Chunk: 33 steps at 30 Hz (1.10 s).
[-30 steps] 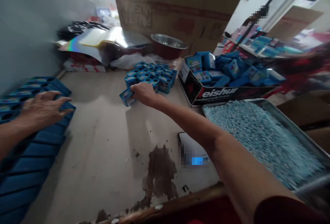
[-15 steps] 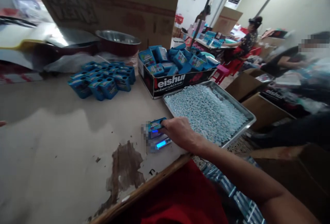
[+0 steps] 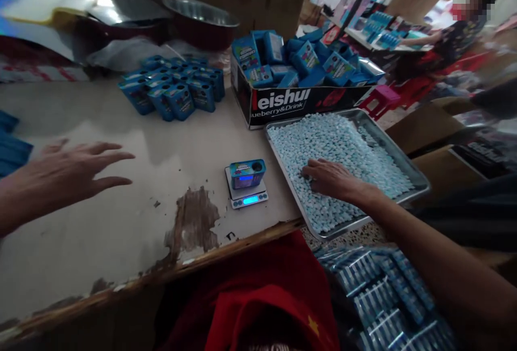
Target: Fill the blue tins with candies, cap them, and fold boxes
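My right hand (image 3: 329,177) lies palm down on the pale blue candies in a metal tray (image 3: 407,165), fingers curled into the pile. A small blue tin (image 3: 247,173) stands on a little digital scale (image 3: 247,197) just left of the tray. My left hand (image 3: 70,170) hovers over the worn white table (image 3: 121,222), fingers spread, holding nothing. A cluster of the same blue tins (image 3: 173,92) stands further back on the table.
A black cardboard box (image 3: 291,106) full of blue packets stands behind the tray. A metal bowl (image 3: 200,17) and big cartons are at the back. Blue trays (image 3: 10,146) lie at the left edge. Other people sit at tables on the far right.
My right hand carried a blue tin from the cluster to the scale, let it go, and moved right onto the candies. My left hand left the blue trays and now hovers over the table.
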Motion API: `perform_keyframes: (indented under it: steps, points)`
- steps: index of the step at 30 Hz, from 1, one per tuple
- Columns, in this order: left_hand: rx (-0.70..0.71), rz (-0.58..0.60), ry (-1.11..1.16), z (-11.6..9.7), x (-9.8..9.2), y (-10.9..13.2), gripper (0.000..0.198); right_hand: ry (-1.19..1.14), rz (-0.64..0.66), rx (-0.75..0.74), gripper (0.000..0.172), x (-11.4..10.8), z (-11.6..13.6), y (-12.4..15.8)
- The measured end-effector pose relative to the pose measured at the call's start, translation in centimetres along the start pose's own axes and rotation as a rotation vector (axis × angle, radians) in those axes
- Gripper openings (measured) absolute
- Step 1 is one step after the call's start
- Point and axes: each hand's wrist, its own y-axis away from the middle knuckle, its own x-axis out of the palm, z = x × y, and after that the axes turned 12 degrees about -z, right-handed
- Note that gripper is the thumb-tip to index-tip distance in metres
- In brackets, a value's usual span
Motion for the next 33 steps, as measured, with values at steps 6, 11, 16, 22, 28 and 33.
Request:
perform_keyframes:
  steps: [6,11,16,22,28,33]
  points:
    - [0.272,0.069,0.044,-7.8,1.3,-0.8,0.068,-0.443,-0.153,0.221,0.025,0.3,-3.2,-1.8]
    - [0.227,0.022,0.397,-13.7,2.7,-0.6,0.056,-0.803,-0.208,0.383,0.035,1.5,-3.5,-0.9]
    - [-0.093,0.054,0.745,-17.5,3.4,0.3,0.059,-0.878,-0.256,0.409,0.034,2.6,-3.1,-0.5]
    - [-0.209,0.119,0.864,-18.6,4.2,1.0,0.057,-0.62,-0.24,0.298,0.021,1.7,-2.9,-1.9]
    - [-0.204,0.113,0.988,-18.6,4.8,1.0,0.06,-0.914,-0.248,0.227,0.029,-3.6,1.7,-4.1]
    - [-0.183,0.084,0.994,-18.7,4.7,1.3,0.06,-0.821,-0.212,-0.116,0.016,-7.5,7.2,-6.1]
